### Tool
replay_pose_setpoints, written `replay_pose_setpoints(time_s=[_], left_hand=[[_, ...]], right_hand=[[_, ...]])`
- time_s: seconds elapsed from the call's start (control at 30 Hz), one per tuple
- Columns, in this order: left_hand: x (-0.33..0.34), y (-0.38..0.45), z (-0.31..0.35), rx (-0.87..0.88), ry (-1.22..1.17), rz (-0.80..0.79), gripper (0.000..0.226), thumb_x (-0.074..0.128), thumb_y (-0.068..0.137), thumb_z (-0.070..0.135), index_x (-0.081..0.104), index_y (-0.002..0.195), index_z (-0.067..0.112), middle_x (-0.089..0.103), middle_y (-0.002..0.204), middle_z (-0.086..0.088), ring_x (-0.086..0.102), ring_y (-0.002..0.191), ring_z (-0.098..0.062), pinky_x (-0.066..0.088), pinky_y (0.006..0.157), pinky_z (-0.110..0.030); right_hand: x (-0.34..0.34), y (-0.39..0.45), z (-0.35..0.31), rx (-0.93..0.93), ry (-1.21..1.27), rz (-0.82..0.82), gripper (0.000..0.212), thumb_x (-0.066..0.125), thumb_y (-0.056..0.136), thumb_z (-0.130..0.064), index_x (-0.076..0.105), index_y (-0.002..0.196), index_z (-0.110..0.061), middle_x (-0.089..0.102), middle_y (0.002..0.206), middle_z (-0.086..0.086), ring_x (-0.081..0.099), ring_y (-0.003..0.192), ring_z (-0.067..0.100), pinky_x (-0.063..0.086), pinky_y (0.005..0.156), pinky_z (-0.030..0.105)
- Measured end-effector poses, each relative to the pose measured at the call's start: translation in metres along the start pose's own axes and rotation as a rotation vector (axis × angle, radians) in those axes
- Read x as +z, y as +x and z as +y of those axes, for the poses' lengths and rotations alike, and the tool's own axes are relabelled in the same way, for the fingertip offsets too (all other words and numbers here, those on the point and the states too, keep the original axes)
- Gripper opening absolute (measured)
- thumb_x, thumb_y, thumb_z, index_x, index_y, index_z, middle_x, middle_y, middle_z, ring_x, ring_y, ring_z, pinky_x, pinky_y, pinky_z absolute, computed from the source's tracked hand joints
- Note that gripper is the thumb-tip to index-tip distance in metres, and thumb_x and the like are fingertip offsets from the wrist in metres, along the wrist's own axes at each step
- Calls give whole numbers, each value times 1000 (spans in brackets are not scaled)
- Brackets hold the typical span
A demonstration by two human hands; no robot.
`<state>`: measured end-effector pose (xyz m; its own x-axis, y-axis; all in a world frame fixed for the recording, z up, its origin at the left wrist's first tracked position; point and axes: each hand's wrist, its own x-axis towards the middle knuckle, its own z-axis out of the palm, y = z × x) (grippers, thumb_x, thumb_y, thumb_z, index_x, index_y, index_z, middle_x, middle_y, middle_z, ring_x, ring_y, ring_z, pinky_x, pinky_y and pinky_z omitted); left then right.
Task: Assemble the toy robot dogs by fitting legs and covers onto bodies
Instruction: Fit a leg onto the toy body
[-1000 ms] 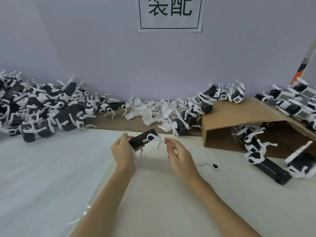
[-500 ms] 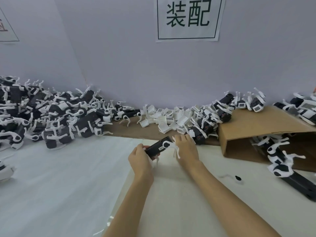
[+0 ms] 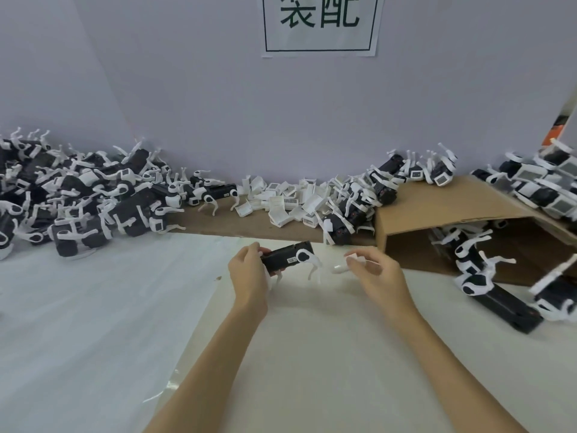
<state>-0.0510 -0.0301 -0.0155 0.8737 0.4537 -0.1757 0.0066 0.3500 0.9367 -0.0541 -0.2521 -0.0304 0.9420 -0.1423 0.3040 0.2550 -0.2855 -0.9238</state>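
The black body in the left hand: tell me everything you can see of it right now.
The black body is an oblong block, plastic by its look, held above the table and tilted up to the right. The left hand grips its left end. A small white label sits on its side, beside a white leg fitted at the right end. More white legs hang below.

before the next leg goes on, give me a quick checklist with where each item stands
1. Black toy dog body gripped in left hand: ok.
2. White leg pinched in right hand: ok.
3. Leg and body apart, not yet mated: ok.
4. Front white leg already seated on body: ok.
5. Empty socket for the new leg visible: cannot tell.
6. Loose white covers lying at the wall for later: ok.
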Motion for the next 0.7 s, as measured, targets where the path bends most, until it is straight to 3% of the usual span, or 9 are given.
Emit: replay_pose_setpoints(time_s=[0.07,0.1,0.2,0.3,0.37,0.43,0.5,0.6,0.7], left_hand=[[3,-6,-3,36,65,-28,23,53,99,12,63,79,6,71,80,-16,65,70,-33,49,56,-28],[5,-9,-3,58,99,-36,25,54,100,15,64,78,8,70,84,-14,64,71,-30,47,51,-23],[8,-14,-4,134,180,-88,30,55,104,21,66,78,10,67,81,-6,63,70,-24,39,40,-15],[11,-20,-7,252,282,-167,40,51,111,31,68,81,10,64,79,-3,62,64,-7,41,45,-13],[14,-25,-10,332,326,-214,49,44,114,36,69,81,10,65,82,-10,58,63,-3,45,54,-15],[18,-31,-13,393,330,-253,55,38,116,40,70,81,13,68,84,-14,56,64,-9,44,58,-21],[20,-35,-14,421,316,-287,57,32,114,51,70,83,21,69,77,-5,56,62,-13,42,57,-24],[20,-36,-16,431,335,-333,58,27,107,65,69,86,30,71,75,-6,64,65,-23,48,59,-39],[19,-34,-14,412,317,-358,58,28,108,64,69,93,26,72,80,-8,71,76,-32,57,66,-50]], right_hand=[[-9,1,0,189,209,-3,27,84,86,-30,74,111,-31,75,110,-6,71,102,7,53,77,18],[-13,2,0,243,281,-16,35,86,82,-36,74,114,-29,76,113,-5,71,105,7,55,86,25],[-14,4,2,262,416,-83,35,86,82,-34,78,110,-16,77,114,7,71,115,21,51,106,40],[-11,2,-8,253,610,-58,27,75,94,-22,67,116,-10,76,115,14,73,108,25,59,84,33],[-9,-4,-17,99,426,-118,29,71,94,-37,67,119,-22,76,108,2,70,97,13,57,76,26],[-5,-13,-21,-112,72,-212,37,70,94,-49,68,127,-31,71,110,-7,65,98,5,53,83,20],[7,-22,-22,-237,-173,-240,47,72,92,-44,65,137,-29,65,119,-7,59,110,4,45,95,17],[20,-30,-23,-327,-244,-215,48,74,95,-34,63,141,-27,62,122,-8,54,120,12,45,101,25],[21,-32,-18,-446,-445,-265,55,65,102,-34,49,154,-24,58,132,-8,50,122,15,44,103,38]])
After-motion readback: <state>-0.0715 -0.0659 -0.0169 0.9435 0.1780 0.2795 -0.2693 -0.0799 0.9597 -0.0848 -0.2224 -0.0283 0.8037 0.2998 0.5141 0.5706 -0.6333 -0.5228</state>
